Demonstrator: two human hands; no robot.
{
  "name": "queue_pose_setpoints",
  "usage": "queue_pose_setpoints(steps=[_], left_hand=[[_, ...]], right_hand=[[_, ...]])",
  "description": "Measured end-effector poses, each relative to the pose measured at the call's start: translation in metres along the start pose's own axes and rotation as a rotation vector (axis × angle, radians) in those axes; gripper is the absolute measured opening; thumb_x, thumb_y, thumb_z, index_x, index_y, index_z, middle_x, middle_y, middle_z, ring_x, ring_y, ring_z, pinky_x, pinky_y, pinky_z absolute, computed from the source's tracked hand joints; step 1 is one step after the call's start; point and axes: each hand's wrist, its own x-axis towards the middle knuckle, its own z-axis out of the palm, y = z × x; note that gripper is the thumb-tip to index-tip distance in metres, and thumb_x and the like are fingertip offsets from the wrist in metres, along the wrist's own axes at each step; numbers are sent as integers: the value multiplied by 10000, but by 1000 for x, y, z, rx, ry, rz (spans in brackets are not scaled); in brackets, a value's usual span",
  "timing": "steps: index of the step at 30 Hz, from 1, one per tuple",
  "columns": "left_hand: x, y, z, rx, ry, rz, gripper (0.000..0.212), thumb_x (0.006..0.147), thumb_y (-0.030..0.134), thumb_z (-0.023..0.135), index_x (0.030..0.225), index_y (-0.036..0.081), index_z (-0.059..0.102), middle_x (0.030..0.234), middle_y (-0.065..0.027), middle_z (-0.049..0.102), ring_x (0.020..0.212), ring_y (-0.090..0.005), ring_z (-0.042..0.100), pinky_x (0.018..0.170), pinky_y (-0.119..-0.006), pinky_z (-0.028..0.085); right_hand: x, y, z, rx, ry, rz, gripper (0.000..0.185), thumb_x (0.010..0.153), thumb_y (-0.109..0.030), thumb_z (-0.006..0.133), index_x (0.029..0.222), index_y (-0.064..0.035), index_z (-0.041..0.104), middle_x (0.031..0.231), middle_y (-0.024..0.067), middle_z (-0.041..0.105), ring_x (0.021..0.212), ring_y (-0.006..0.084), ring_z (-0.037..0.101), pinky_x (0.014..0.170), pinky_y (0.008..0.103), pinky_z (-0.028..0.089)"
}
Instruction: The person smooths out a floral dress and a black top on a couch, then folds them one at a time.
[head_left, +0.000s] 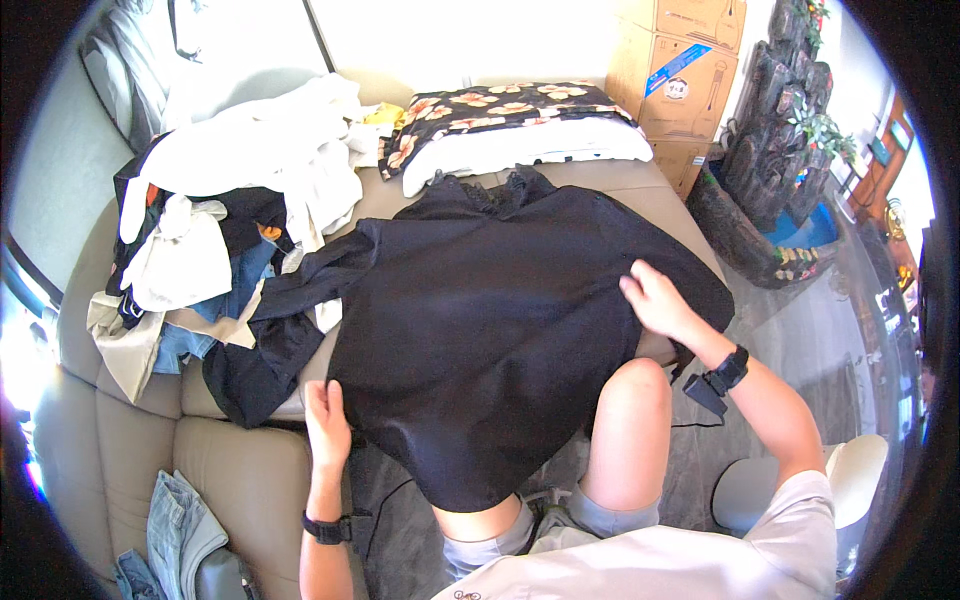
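A black long-sleeved shirt (480, 300) lies spread over the sofa seat and hangs down over its front edge onto my lap. Its collar points away from me. My left hand (328, 424) is at the shirt's lower left edge, with the fingertips at the cloth; whether they pinch it cannot be told. On the right side, my right hand (656, 300) rests at the shirt's edge below the right sleeve, its fingers bent over the fabric; its grip is unclear. The left sleeve stretches toward a heap of clothes.
A heap of white, beige, black and denim clothes (176, 262) lies at left. Behind the shirt are folded floral fabric (517, 101) and a white item (525, 146). Cardboard boxes (682, 90) and a rock-like fountain (780, 172) stand at right. Jeans (180, 525) lie lower left.
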Motion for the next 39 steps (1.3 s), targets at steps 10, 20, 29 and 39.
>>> queue_pose_setpoints(steps=[10,20,29,39], left_hand=[[46,111,-47,-331,-23,-62,215,1017,230,606,1100,34,632,855,13,620,765,-44,523,697,-212,416],[29,121,-54,-685,-98,93,324,955,34,625,1267,-36,580,1269,-115,616,1130,-144,593,970,-265,455],[36,142,-63,-532,-188,173,658,841,70,743,1428,-48,472,1463,-204,479,1396,-241,415,1178,-356,284],[-3,109,-110,-242,-588,-161,531,788,-24,741,1292,-17,573,1268,-109,597,1224,-182,531,1002,-308,458]], right_hand=[[66,-66,-93,274,158,140,345,1029,-359,558,954,-23,575,867,28,552,797,104,489,723,293,444],[18,-107,-129,564,-217,-240,370,826,-38,643,1192,18,661,1269,91,628,1242,197,519,1121,312,328],[17,-103,-139,422,-86,-276,515,848,-123,670,1332,21,574,1322,109,609,1246,199,538,1108,307,366],[2,-72,-164,23,-537,-195,343,841,-147,732,1163,-31,711,1152,115,722,1081,219,657,988,334,481]])
